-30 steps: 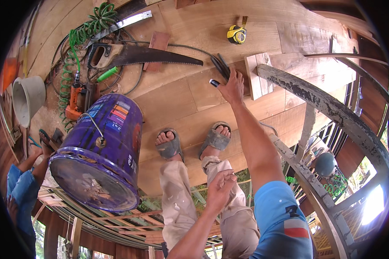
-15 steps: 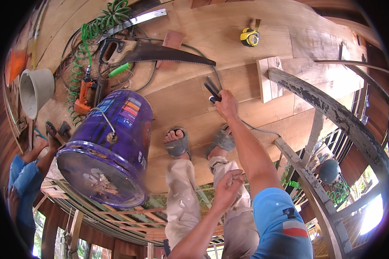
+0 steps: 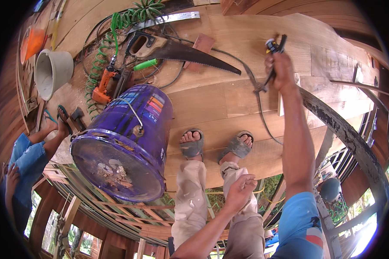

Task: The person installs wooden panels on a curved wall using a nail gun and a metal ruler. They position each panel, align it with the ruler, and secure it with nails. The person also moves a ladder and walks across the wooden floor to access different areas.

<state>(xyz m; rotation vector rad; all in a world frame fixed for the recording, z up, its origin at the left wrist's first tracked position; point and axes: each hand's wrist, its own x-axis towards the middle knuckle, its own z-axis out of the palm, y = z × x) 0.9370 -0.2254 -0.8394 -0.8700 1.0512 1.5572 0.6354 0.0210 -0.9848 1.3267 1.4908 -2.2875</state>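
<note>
My right hand (image 3: 282, 71) is closed on a long dark tool (image 3: 270, 78), blurred, possibly pliers, above the floor beside a yellow tape measure (image 3: 271, 45), which it partly hides; I cannot tell whether they touch. My left hand (image 3: 243, 192) is curled in front of my trouser leg, with nothing visible in it. Left of my sandalled feet lies a purple bucket (image 3: 125, 125) on its side. Beyond it are a handsaw (image 3: 186, 54), an orange power tool (image 3: 103, 86), a green coiled hose (image 3: 95, 75) and a green-handled tool (image 3: 145, 64) among cables.
A weathered curved beam (image 3: 333, 121) runs along the right, near a short board and round tank (image 3: 330, 190). Plank flooring (image 3: 203, 103) ends in open framework behind me. Another person's legs (image 3: 26, 151) are at the left, near a pale bucket (image 3: 52, 73) and orange container (image 3: 30, 45).
My right hand has moved forward and rightward with the dark tool, up to the tape measure. My left hand has stayed curled low by my leg; the view has shifted slightly.
</note>
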